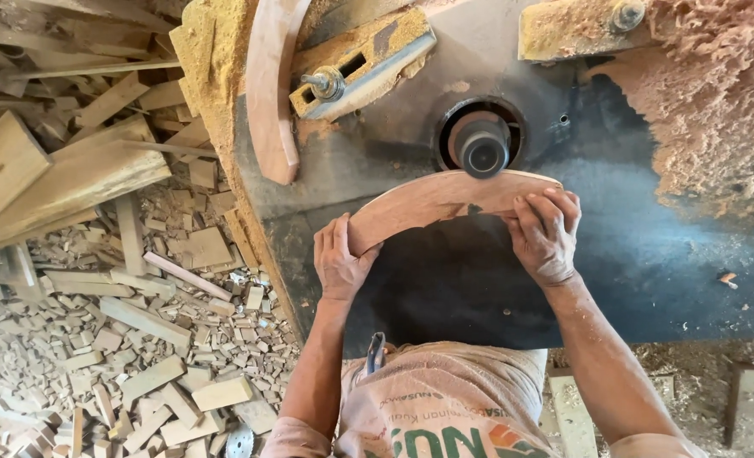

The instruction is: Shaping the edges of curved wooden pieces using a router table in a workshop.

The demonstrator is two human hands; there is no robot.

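Both hands grip a curved wooden piece against the cutter spindle.

On the left, offcuts (139, 339) litter the floor. The left hand (337, 261) clasps the low left end of the curved wooden piece (440, 199) — the piece arcs rightward across the dark machine table (648, 254), its upper edge touching the spindle (483, 148). The right hand (545, 233) presses fingers over its right end; sawdust (716, 110) heaps beyond.

Right hand (545, 235) fingers cover the right end of the curved wood piece (445, 199); left hand (337, 259) hides its left end. Cutter spindle (482, 146) blurred, blade shape unreadable. Sawdust heap (716, 93) cut by upper right edge. Second curved piece (271, 85) cropped at top. Person's torso cut at bottom.
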